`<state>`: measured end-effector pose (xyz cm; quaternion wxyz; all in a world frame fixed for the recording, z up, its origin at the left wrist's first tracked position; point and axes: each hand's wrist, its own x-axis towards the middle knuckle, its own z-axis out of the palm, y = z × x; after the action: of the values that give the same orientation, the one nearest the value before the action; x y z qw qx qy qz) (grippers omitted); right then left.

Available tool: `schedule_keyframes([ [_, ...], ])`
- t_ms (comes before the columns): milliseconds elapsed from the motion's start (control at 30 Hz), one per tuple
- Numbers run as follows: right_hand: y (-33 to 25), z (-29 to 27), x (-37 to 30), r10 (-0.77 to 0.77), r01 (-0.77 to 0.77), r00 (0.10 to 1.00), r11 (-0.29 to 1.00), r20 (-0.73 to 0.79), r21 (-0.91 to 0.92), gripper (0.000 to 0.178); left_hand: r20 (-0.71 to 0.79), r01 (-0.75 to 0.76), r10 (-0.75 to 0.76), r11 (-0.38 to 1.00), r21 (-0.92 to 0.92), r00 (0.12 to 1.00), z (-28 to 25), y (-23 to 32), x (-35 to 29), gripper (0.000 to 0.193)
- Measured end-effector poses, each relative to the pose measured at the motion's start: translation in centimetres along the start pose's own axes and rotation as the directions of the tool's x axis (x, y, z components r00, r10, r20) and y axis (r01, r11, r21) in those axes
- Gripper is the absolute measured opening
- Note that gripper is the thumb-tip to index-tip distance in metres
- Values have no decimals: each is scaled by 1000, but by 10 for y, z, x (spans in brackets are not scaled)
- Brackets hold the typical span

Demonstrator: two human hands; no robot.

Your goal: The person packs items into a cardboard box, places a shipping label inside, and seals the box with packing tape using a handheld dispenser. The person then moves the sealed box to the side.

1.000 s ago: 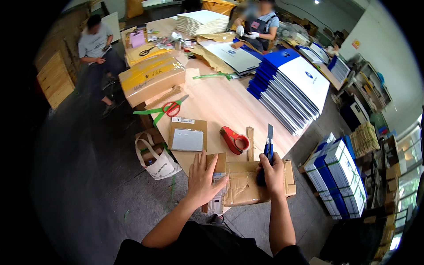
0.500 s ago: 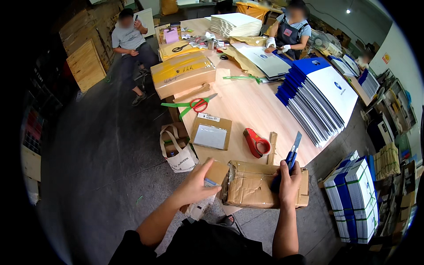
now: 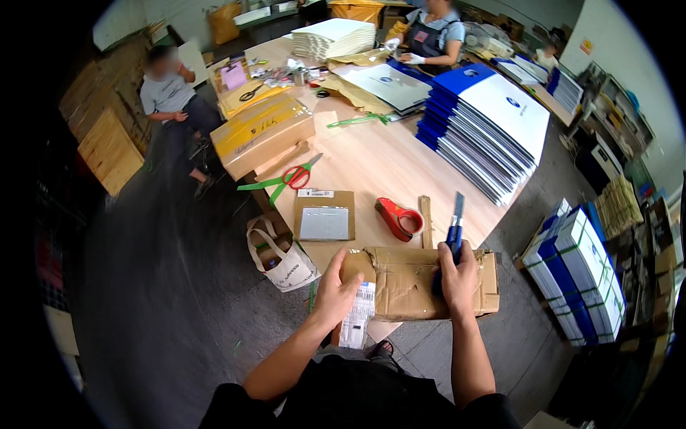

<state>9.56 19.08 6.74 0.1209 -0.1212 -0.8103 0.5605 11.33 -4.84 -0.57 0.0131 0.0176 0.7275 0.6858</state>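
My left hand (image 3: pixel 339 293) grips a small cardboard box (image 3: pixel 359 266) by its side, with a white shipping label (image 3: pixel 361 304) hanging down its near face. This box stands against the left end of a longer brown cardboard box (image 3: pixel 407 286), which is creased and taped and lies at the table's near edge. A blue utility knife (image 3: pixel 454 232) is in my right hand (image 3: pixel 459 279), its blade out and pointing away from me. That hand is over the right part of the longer box; whether it touches the box I cannot tell.
Beyond lie a red tape dispenser (image 3: pixel 400 220), a flat labelled carton (image 3: pixel 324 214), red-handled scissors (image 3: pixel 297 176) and a large taped box (image 3: pixel 264 136). Blue-and-white folders (image 3: pixel 493 129) are stacked at right. A cloth bag (image 3: pixel 282 261) stands left. Two people sit across the table and at left.
My left hand has shifted right with the small box, bringing its label into fuller view against the longer box. The knife stays in my right hand. The whole view has turned slightly.
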Motion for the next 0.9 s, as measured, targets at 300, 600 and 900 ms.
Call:
schedule_keyframes([
  [300, 8, -14, 0, -30, 43, 996, 986, 82, -160, 31, 447, 270, -226, 962, -35, 865, -19, 31, 89, 68],
  [600, 12, -13, 0, -78, 80, 994, 997, 81, -18, 29, 282, 174, -135, 977, -119, 950, -25, 5, 91, 57],
  [900, 16, -17, -7, -72, 57, 983, 994, 169, 89, 18, -66, 169, -222, 874, -455, 973, -88, 1, 42, 29],
])
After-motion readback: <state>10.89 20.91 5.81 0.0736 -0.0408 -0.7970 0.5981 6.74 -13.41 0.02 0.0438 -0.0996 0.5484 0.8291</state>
